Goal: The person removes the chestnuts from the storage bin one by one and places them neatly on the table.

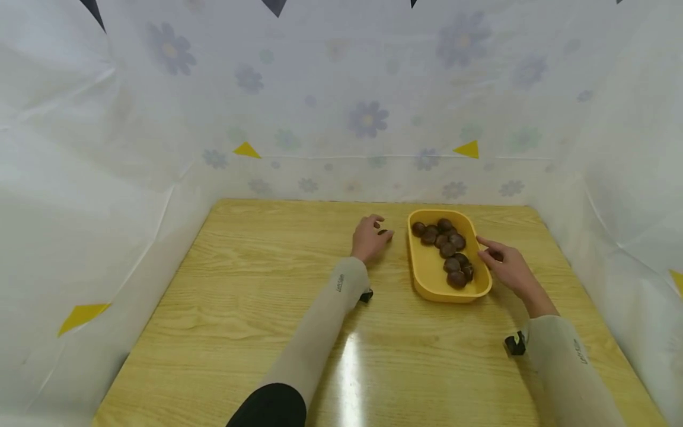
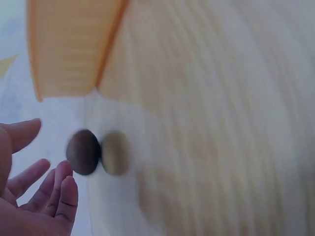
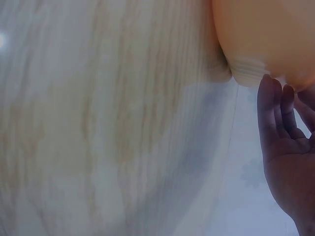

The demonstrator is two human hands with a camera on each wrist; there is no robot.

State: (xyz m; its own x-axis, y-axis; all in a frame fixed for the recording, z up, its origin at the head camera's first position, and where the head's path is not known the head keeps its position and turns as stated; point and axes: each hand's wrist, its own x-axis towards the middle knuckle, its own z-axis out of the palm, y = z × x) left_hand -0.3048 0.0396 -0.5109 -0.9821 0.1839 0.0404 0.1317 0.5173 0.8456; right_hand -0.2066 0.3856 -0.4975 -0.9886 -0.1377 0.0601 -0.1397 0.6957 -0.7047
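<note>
My left hand reaches low over the table, left of a yellow plastic tray. Its thumb and fingers are spread apart around a dark brown chestnut. The left wrist view shows that chestnut just beyond the fingertips, with a paler oval patch beside it on the tabletop. Several more chestnuts lie in the tray, mostly toward its back and right side. At the tray's right wall, my right hand rests its fingertips against the outside. Seen from the right wrist, its fingers are nearly straight.
A wood-grain table carries everything. White sheeting with a flower print hangs behind it, and plain white sheeting closes off both sides. The tray stands near the table's back edge, right of centre.
</note>
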